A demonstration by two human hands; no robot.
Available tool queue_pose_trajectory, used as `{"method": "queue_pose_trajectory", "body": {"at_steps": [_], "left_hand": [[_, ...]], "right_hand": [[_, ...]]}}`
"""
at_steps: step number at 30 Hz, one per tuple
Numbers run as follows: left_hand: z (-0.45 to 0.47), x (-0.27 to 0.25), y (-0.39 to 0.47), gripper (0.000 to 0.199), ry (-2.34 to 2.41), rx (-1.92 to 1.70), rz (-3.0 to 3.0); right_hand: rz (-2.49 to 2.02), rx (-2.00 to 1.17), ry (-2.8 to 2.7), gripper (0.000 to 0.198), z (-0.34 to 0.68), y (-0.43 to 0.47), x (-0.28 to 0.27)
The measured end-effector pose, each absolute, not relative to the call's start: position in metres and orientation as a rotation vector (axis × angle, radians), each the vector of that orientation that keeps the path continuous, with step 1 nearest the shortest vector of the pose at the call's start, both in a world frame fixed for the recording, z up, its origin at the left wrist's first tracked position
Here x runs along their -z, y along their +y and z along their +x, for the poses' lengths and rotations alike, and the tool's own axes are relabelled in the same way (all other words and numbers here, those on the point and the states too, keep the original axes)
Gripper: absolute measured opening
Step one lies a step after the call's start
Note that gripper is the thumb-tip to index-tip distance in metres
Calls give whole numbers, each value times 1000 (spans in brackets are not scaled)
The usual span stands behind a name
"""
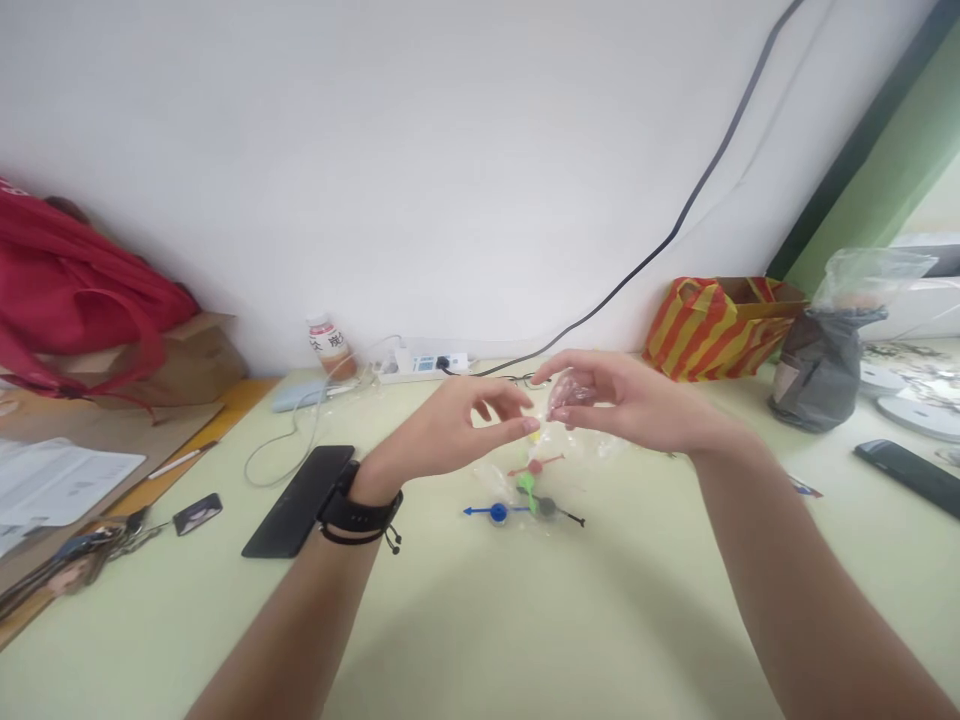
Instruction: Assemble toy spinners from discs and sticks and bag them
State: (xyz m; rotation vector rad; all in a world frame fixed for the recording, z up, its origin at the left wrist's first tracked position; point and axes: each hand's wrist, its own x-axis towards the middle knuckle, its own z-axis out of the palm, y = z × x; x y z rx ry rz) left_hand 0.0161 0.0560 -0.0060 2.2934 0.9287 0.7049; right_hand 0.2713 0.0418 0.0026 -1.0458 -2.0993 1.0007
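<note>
My left hand [469, 422], with a black band at the wrist, is held above the table with fingers curled and thumb drawn toward them. What lies at its fingertips is too small to make out. Facing it, my right hand [619, 402] holds a crumpled clear plastic bag [576, 392] between thumb and fingers. Below both hands lie several small spinners with arrow-shaped pointers: a blue spinner [498, 513], a red spinner [535, 467], a green spinner [528, 488] and a black spinner [547, 507]. Clear plastic surrounds some of them. A small yellow piece [535, 436] shows under my left thumb.
A black phone-like slab [300, 505] lies left of my left wrist. Behind stand a bottle [331, 347] and a power strip [420, 366]. On the right are a striped bag [712, 330], a grey bag [817, 370] and a dark phone [911, 475]. Keys [112, 540] lie far left.
</note>
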Motion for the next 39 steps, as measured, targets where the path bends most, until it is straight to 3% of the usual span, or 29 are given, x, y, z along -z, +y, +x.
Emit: {"method": "queue_pose_trajectory", "body": {"at_steps": [10, 22, 29, 32, 39], "left_hand": [[3, 22, 75, 26, 935, -622, 2061], [-4, 26, 81, 27, 953, -721, 1967], [-7, 35, 91, 29, 1005, -827, 1889], [-18, 33, 96, 27, 1050, -931, 1848], [-14, 32, 90, 35, 1000, -753, 1904]], "right_hand": [[-1057, -1069, -1979, 31, 263, 60, 16], [-1057, -1176, -1981, 40, 270, 65, 20], [-972, -1312, -2066, 70, 261, 70, 36], [-977, -1293, -1971, 60, 266, 75, 41], [-939, -1311, -2130, 52, 265, 76, 42]]}}
